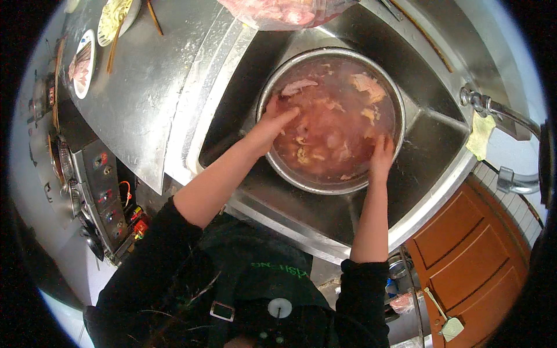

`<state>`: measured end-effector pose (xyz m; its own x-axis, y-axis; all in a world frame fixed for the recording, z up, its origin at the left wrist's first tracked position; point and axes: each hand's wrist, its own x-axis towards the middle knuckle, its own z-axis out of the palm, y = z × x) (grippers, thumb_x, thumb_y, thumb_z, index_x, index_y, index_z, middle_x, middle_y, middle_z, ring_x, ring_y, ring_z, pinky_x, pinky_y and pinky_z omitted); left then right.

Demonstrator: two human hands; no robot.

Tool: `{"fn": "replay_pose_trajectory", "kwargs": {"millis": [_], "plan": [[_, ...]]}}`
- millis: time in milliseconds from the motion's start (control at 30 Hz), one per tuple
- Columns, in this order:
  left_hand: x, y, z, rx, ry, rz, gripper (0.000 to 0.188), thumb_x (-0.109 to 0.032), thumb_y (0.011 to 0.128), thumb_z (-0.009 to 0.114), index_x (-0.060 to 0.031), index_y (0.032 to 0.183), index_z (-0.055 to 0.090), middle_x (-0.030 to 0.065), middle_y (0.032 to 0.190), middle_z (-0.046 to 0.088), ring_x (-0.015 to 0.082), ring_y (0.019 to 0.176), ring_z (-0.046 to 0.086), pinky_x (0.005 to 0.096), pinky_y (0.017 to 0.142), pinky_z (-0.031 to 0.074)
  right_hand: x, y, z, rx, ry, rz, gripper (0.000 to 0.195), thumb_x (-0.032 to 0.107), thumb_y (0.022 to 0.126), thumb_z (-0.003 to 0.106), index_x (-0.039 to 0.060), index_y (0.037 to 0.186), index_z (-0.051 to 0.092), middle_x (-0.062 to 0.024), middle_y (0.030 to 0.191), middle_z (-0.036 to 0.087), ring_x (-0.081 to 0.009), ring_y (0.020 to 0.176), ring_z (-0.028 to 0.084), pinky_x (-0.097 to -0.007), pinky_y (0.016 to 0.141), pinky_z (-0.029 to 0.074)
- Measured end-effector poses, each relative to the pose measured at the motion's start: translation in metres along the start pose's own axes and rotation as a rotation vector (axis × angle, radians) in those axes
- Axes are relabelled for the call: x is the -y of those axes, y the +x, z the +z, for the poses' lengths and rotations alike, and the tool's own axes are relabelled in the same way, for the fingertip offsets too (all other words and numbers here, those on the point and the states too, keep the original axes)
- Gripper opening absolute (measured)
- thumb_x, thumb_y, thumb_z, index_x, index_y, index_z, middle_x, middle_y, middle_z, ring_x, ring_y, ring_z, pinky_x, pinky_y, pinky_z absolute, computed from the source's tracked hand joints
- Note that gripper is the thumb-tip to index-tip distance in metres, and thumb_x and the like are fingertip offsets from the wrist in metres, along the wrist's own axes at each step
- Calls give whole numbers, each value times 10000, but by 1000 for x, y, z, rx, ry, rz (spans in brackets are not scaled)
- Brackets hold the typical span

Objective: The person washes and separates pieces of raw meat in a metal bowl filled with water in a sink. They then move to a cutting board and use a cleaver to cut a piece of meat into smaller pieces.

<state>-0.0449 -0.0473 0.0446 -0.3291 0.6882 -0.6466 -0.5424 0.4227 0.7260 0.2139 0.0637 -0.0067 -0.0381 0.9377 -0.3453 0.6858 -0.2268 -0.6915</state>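
A round steel basin [331, 190] stands in a stainless-steel sink [424, 167]. Cloudy reddish water fills it, with pieces of raw meat [367, 87] and yellowish scraps of fat [302, 154] in it. My left hand [275, 118] reaches in over the left side, its fingers partly under the water, the thumb stretched over the surface. On the right side my right hand [382, 155] dips its fingers in near the rim. The murky water hides the fingertips, so whether either hand grips a piece is not visible.
A clear plastic bag of raw meat [291, 15] lies at the sink's far edge. On the steel counter [148, 108] at left are a bowl of pale shreds [114, 19], chopsticks [114, 50] and a white plate [90, 65]. A tap [500, 108] and yellow cloth [481, 135] are at right.
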Motion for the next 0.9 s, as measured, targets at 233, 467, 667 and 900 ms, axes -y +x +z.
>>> {"fn": "replay_pose_trajectory", "kwargs": {"millis": [233, 467, 667, 900], "plan": [[39, 46, 12, 56, -86, -478, 515, -398, 806, 590, -102, 1203, 448, 40, 1126, 528, 162, 1017, 510, 330, 806, 469, 6, -5, 53, 503, 779, 651, 537, 387, 843, 525, 32, 1232, 418, -67, 1092, 514, -188, 949, 505, -313, 746, 420], [20, 61, 18, 198, 155, -523, 505, -374, 778, 620, -107, 1183, 481, 49, 1094, 561, 162, 971, 555, 333, 770, 488, 54, -8, 64, 665, 550, 450, 472, 256, 791, 625, 7, 1161, 470, -61, 1049, 556, -157, 914, 540, -274, 756, 447], [-13, 39, 28, 243, 91, -428, 425, -312, 813, 582, -66, 1150, 499, 71, 1061, 577, 167, 968, 560, 325, 774, 487, 84, -22, 45, 562, 598, 147, 408, 261, 764, 659, 27, 1066, 514, -58, 927, 597, -164, 851, 557, -293, 753, 445], [6, 36, 3, 214, -479, -398, 352, -374, 896, 429, -80, 1076, 502, 91, 907, 589, 176, 781, 575, 272, 671, 484, 111, -34, 8, 701, -54, -366, 429, 288, 818, 587, 18, 1132, 474, -127, 910, 616, -209, 824, 594, -316, 725, 464]]}}
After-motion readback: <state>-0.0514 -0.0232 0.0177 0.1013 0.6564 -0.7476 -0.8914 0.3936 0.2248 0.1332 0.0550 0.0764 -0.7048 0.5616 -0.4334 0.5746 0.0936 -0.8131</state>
